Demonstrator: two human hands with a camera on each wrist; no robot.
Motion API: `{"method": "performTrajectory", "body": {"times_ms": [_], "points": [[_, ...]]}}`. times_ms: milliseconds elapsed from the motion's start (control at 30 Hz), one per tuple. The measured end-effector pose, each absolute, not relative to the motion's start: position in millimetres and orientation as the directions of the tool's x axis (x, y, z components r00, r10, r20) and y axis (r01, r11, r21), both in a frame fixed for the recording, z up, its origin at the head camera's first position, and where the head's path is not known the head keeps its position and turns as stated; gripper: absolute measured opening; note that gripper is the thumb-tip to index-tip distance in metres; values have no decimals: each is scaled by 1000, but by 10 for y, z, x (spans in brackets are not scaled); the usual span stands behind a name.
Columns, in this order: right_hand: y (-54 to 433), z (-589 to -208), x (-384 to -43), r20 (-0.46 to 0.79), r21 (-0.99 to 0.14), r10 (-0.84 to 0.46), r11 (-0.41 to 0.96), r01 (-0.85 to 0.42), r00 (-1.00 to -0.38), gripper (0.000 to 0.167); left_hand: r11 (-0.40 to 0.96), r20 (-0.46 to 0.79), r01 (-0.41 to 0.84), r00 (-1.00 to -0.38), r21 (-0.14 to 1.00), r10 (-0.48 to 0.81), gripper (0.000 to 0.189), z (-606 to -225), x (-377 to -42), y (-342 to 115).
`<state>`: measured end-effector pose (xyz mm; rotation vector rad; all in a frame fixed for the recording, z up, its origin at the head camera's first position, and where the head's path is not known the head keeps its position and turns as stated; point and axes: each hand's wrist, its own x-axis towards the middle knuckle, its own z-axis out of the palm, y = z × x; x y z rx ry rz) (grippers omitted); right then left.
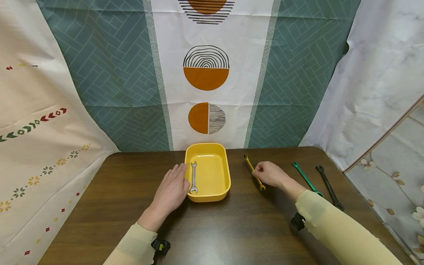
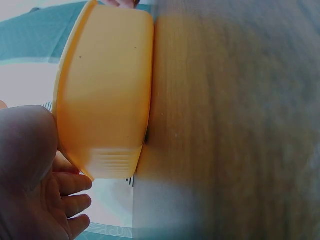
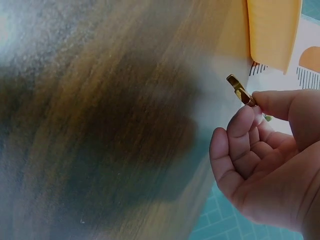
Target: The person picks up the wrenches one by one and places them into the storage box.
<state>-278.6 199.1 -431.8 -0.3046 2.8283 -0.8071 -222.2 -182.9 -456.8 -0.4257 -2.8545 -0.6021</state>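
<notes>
A yellow wrench (image 1: 250, 167) is pinched between the thumb and fingers of my right hand (image 1: 269, 173), to the right of the yellow tray (image 1: 228, 184). In the right wrist view, one end of the wrench (image 3: 240, 91) sticks out past the thumb. My left hand (image 1: 171, 187) rests along the tray's left rim with its fingers straight. Seen from the left wrist, the thumb side of that hand (image 2: 30, 150) lies at the rim beside the tray wall (image 2: 107, 90). Inside the tray, along its left side, lies a silver wrench (image 1: 193, 177).
On the right part of the brown table (image 1: 215, 228) lie a green wrench (image 1: 306, 177) and, farther right, a black wrench (image 1: 329, 187). A patterned cloth (image 1: 132, 73) hangs behind the table's back edge, close behind the tray.
</notes>
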Motion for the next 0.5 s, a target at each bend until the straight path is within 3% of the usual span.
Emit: {"method": "performTrajectory", "body": {"times_ms": [500], "points": [[1983,-4316,-2806,-142,-603,-258,788,-123,-956,21,878,250,321,-938,356,242,59,-4571,-2225,-1828]]}}
